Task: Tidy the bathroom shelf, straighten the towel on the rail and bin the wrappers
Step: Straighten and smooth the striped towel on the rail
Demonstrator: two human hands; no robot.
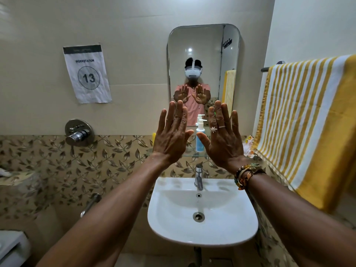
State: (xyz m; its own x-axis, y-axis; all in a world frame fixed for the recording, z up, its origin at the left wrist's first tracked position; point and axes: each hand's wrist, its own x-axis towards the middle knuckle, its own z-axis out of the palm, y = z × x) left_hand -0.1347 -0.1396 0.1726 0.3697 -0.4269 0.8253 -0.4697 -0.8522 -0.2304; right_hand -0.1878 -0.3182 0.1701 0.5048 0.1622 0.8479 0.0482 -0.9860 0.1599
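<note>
Glass, thin and clear, forms the small bathroom shelf [194, 155] fixed beneath the mirror [204, 54] and above the white basin [202, 224]. A person holds both arms out over the basin, the left hand [171, 137] and right hand [223, 139] raised side by side, fingers spread and apart, backs to the camera, gripping nothing. Between the two thumbs a pump bottle [200, 137] stands upright on the shelf; a yellow item at the shelf's left end is mostly hidden behind the left hand. At the shelf's right end a crumpled wrapper [248, 147] lies just beside the hanging towel.

The yellow-and-white striped towel [308, 128] hangs on the rail [269, 68] along the right wall, its lower hem running slantwise, so it appears to need straightening. No bin is in view.

By the look of it, no part of the job has begun. The likeliest mishap is a knock to the bottle: it stands near the shelf's open front edge, and a careless reach for the wrapper could tip it into the basin below. The tap [199, 176] rises just under the shelf, narrowing the approach from below. Open room lies to the left, along the leaf-patterned tiles [57, 160], and over the basin; the towel crowds the right side.
</note>
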